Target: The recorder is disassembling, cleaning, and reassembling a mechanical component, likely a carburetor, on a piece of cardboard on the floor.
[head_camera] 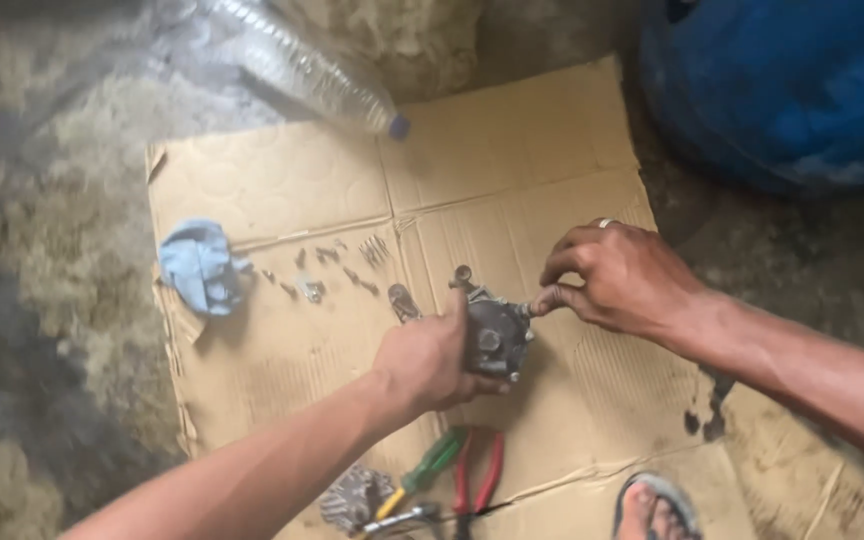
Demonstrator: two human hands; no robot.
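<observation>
Left hand (434, 358) reaches in from the lower left, forearm extended, fingers clenched around a grey metal carburetor-like part (495, 335) held just above the flattened cardboard (282, 190). Right hand (620, 276) comes from the right, fingertips pinched on a small fitting at the part's upper right edge. The fitting itself is too small to identify. Pliers (479, 478) and screwdriver (430, 470) lie partly cut off below.

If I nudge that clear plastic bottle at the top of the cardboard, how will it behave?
The plastic bottle lies on its side, so it would probably roll. It looks thin-walled and see-through, so likely light and easily dented. Whether it holds liquid cannot be told.
</observation>
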